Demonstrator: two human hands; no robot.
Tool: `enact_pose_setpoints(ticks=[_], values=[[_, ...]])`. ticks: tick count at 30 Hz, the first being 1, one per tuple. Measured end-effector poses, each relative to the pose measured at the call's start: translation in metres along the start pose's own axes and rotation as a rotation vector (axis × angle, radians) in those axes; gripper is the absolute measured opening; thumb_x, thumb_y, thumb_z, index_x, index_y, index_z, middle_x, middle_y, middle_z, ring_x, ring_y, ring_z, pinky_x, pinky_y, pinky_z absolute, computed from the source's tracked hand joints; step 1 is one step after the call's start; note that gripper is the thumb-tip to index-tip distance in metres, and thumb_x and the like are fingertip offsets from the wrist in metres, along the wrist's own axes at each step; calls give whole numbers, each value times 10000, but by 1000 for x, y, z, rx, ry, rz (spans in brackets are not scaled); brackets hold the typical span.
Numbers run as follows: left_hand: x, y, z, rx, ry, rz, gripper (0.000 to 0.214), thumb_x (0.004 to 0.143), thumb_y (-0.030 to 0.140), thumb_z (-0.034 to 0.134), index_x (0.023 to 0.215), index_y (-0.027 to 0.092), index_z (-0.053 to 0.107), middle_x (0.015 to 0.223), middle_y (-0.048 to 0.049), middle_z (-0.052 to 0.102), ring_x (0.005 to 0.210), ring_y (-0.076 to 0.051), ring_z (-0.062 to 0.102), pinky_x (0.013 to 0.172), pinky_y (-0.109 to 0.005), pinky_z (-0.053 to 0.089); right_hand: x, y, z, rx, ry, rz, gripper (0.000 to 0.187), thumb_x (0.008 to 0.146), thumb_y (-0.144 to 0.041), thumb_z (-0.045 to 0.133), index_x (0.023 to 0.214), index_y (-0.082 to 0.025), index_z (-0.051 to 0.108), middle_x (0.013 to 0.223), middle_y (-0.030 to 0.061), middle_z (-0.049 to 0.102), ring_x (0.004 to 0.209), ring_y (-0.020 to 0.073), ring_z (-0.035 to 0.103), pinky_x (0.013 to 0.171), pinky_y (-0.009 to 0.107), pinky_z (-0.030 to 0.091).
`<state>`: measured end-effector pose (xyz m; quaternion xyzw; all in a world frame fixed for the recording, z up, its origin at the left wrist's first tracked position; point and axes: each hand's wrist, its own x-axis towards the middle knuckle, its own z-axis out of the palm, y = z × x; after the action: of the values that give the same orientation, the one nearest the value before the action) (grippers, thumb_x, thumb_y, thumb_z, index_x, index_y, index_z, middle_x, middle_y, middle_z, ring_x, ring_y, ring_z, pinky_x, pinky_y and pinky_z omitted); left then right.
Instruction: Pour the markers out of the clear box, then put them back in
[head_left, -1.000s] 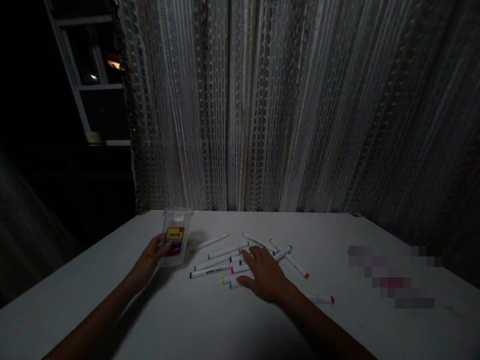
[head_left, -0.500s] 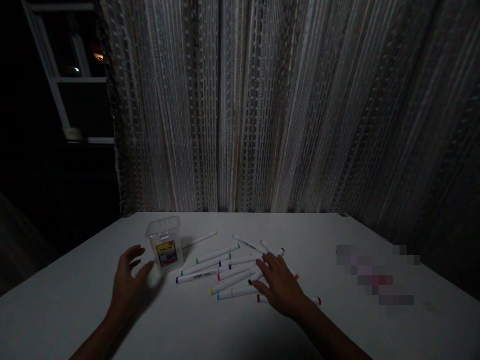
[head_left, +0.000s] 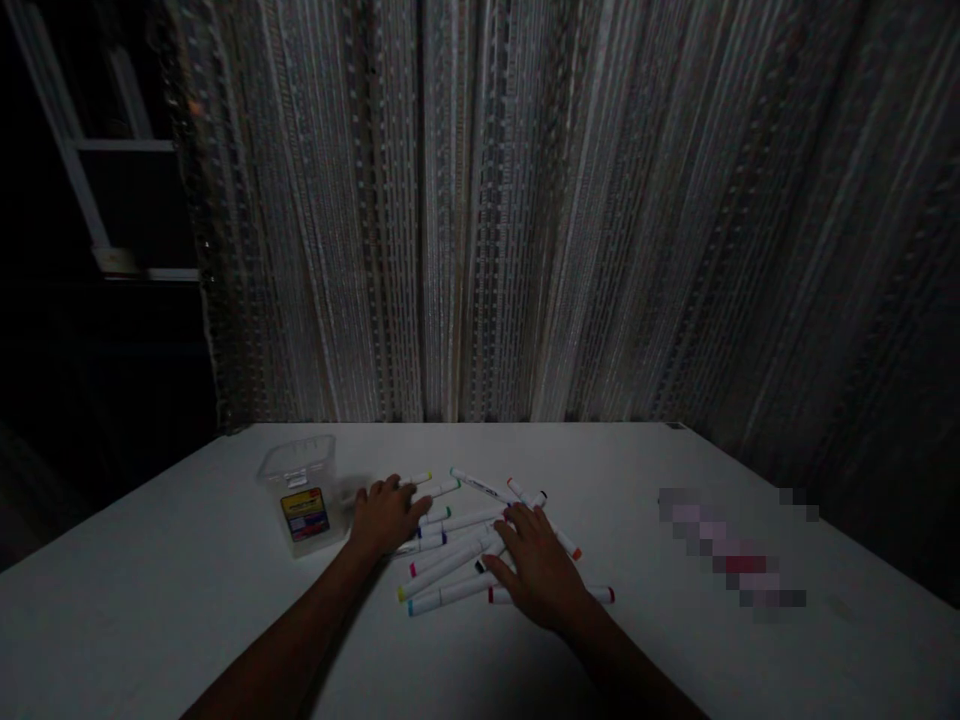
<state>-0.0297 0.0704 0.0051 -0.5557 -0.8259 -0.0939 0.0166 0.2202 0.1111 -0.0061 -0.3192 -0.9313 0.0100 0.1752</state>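
Both hands lie palms down, gripping nothing. The left hand [head_left: 386, 517] is half-curled at the pile's 9 o'clock, the right hand [head_left: 538, 565] spread over the markers [head_left: 448, 567] — light pressure stops them rolling. The clear plastic box [head_left: 297, 492] sits further out at 9 o'clock.

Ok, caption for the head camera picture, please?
Left hand and right hand rest on white colour-capped markers beside a clear plastic box.

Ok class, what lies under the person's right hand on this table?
The right hand rests over a white marker with red ends, showing on either side of the hand; its middle is covered. Other markers run beneath the fingers, hidden there.
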Motion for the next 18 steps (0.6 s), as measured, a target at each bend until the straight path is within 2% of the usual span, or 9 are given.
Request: enact_pose_setpoints(ticks=[7,12,13,15,17,18], values=[[-20,35,1,-46,-34,40,489,902,441,306,1172,175,615,1231,-178,568,1153,-347,485,850,-479,444,2,4,3,15,34,-21,471,920,-452,440,1235,-125,566,1323,169,524,1297,300,389,1103,501,260],[-33,41,-9,-133,-76,44,453,903,422,334,1218,210,580,1248,-145,574,1164,-324,493,853,-451,462,3,-1,0,33,7,-88,455,924,-449,437,1213,-124,570,1293,169,542,1250,287,436,1064,470,329],[-38,40,-13,-151,-57,44,459,895,434,360,1234,205,568,1278,-144,558,1188,-325,479,891,-457,448,4,-2,-2,36,-10,-106,445,927,-443,432,1202,-123,574,1281,167,549,1230,277,454,1053,451,348],[-55,36,-21,-236,60,59,467,881,424,412,1249,175,555,1345,-151,508,1246,-322,434,982,-463,398,6,-6,-6,37,-32,-134,426,932,-427,425,1181,-118,582,1257,165,559,1195,263,481,1036,428,370],[-86,33,-25,-397,194,104,433,897,380,409,1237,158,560,1358,-148,493,1276,-295,411,1051,-438,351,7,-7,-11,48,-19,-156,416,933,-422,418,1178,-127,580,1232,158,570,1174,258,494,1022,427,386],[-106,32,-24,-489,217,138,410,914,363,381,1225,169,566,1337,-142,510,1263,-280,429,1062,-431,346,6,-7,-14,61,-2,-167,414,935,-420,407,1183,-135,576,1220,153,577,1164,256,500,1014,430,396]])
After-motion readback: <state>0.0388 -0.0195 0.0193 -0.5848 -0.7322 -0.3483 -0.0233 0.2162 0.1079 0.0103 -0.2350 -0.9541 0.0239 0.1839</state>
